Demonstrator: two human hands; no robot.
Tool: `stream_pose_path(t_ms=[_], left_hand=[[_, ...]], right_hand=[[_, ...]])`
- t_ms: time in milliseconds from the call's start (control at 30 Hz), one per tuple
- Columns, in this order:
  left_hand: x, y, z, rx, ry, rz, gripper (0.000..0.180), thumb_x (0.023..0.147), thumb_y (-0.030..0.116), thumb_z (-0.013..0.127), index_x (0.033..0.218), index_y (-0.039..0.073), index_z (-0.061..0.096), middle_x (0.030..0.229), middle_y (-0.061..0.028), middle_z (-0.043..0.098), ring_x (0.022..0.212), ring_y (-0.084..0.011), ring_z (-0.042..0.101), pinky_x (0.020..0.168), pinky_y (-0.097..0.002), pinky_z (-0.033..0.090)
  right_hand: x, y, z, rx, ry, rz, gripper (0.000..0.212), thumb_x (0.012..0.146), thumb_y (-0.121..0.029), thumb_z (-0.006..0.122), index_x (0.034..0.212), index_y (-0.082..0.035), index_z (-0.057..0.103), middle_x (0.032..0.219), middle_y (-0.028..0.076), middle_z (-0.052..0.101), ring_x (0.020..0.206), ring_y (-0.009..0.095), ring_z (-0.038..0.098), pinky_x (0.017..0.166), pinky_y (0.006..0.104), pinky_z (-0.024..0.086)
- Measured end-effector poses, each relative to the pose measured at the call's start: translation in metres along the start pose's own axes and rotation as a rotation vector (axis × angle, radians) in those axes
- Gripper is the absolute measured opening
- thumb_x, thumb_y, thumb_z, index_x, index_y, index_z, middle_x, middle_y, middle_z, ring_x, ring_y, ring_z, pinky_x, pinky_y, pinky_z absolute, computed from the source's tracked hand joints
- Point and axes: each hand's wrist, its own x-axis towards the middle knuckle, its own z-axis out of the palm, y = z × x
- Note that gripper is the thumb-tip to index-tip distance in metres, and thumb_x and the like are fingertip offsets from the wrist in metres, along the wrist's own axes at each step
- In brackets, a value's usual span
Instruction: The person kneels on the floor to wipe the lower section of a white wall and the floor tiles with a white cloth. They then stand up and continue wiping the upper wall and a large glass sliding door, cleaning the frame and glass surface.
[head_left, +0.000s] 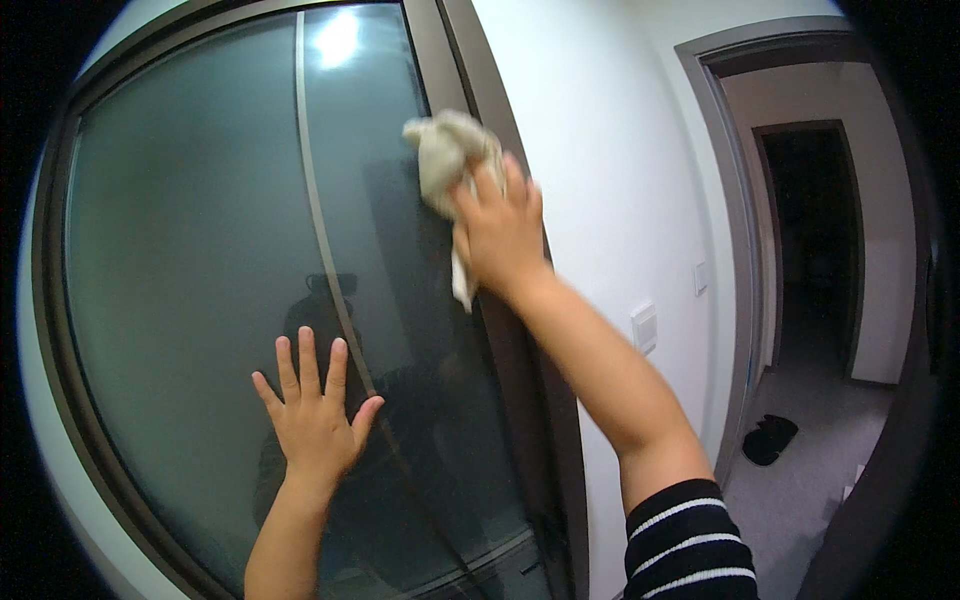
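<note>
A pale beige cloth (pixel 443 160) is bunched under my right hand (pixel 500 232), which presses it against the right edge of a dark glass door panel, by the brown frame (pixel 462 90). One end of the cloth hangs down below my wrist. Lower and to the left, my left hand (pixel 315 425) lies flat with its fingers spread on the glass (pixel 200 260), holding nothing. A thin light strip (pixel 312 190) runs down the glass and passes close to my left thumb.
White wall (pixel 610 180) borders the frame on the right, with a white switch (pixel 644 328) and a smaller one (pixel 700 278). Further right, a grey doorway (pixel 722 130) opens onto a hallway. Dark slippers (pixel 769 440) lie on its grey floor (pixel 790 500).
</note>
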Motion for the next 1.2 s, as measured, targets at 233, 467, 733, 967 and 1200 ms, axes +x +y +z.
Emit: stream_pose_path(t_ms=[233,467,733,967,1200], left_hand=[[0.003,0.006,0.000,-0.027,-0.007,-0.029,0.075,0.085,0.053,0.060,0.148,0.020,0.036,0.158,-0.0140,0.020,0.147,-0.0359,0.012,0.111,-0.0642,0.002],[0.005,0.024,-0.006,-0.039,0.003,-0.103,0.081,0.079,0.048,0.070,0.147,0.016,0.037,0.157,-0.0177,0.021,0.146,-0.0391,0.012,0.109,-0.0669,0.000],[0.074,0.108,0.016,-0.145,-0.002,0.311,0.074,0.086,0.066,0.050,0.141,0.017,0.046,0.155,-0.0177,0.026,0.146,-0.0374,0.015,0.112,-0.0625,-0.004],[0.091,0.125,0.025,-0.130,-0.062,0.290,0.082,0.083,0.072,0.045,0.147,0.021,0.037,0.155,-0.0169,0.025,0.145,-0.0389,0.015,0.109,-0.0667,-0.004],[0.091,0.145,0.018,-0.212,-0.111,0.258,0.078,0.086,0.069,0.043,0.148,0.022,0.036,0.155,-0.0132,0.028,0.145,-0.0367,0.017,0.110,-0.0662,-0.006]], right_hand=[[0.047,0.006,0.016,0.053,0.077,-0.008,0.035,0.079,-0.017,0.061,0.113,-0.015,0.061,0.121,0.012,0.056,0.125,0.038,0.042,0.104,0.0625,0.031],[-0.162,-0.014,-0.060,0.287,-0.146,-0.333,0.010,0.080,-0.017,0.062,0.088,-0.012,0.066,0.107,0.016,0.060,0.101,0.029,0.056,0.077,0.0424,0.042],[-0.043,0.037,-0.036,0.345,0.064,-0.085,0.042,0.076,-0.019,0.066,0.118,-0.012,0.065,0.132,0.016,0.045,0.121,0.034,0.040,0.088,0.0423,0.038],[0.158,0.076,0.043,0.076,0.067,0.022,0.048,0.085,-0.027,0.060,0.133,-0.021,0.055,0.147,0.013,0.040,0.133,0.038,0.037,0.106,0.0509,0.037],[0.314,0.108,0.051,-0.002,-0.092,0.090,0.052,0.086,-0.022,0.050,0.138,-0.018,0.050,0.149,0.009,0.039,0.137,0.024,0.035,0.113,0.0382,0.028]])
